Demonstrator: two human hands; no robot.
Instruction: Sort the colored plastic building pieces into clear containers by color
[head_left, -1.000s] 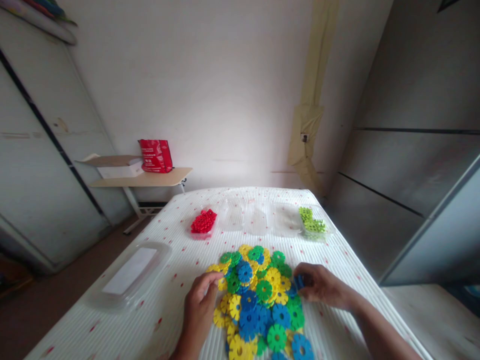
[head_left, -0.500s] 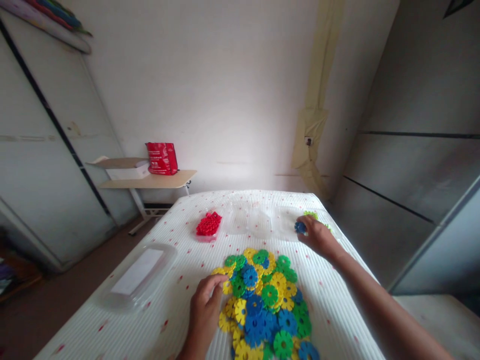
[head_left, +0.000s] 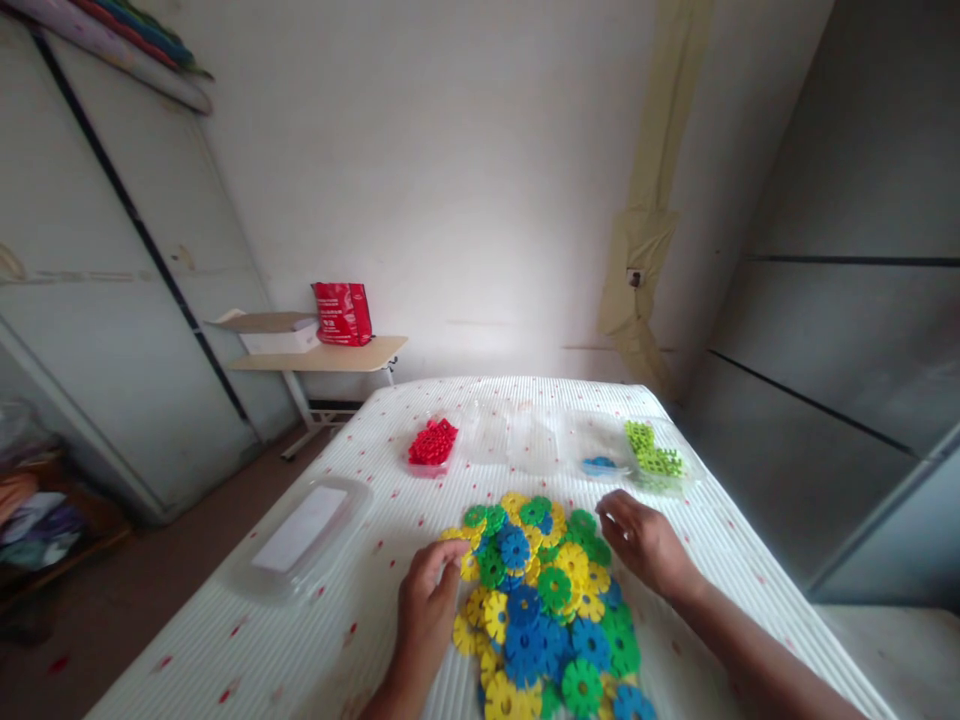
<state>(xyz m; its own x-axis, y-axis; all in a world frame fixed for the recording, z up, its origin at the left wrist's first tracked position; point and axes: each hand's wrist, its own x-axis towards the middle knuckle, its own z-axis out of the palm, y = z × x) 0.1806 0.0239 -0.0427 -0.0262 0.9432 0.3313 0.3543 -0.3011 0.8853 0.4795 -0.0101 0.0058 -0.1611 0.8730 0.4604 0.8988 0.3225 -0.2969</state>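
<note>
A heap of flower-shaped plastic discs in yellow, green and blue lies on the table before me. At its left edge is my left hand, thumb and forefinger apart, the fingertips by a yellow disc. My right hand hovers beside the heap's upper right, nearest the green discs. Its fingers are loosely bent and nothing shows in them. Beyond it, several blue discs lie in a clear container. Light-green discs fill the section at the right, and red ones the one at the left.
A clear lid with a white label rests on the table's left side. The table has a white ribbed cover with red specks. Behind stands a small desk with a white box and a red bag.
My right hand has let go of a blue disc in the clear container and drawn back toward the heap. My left hand stays by the heap. The view has turned slightly left.
</note>
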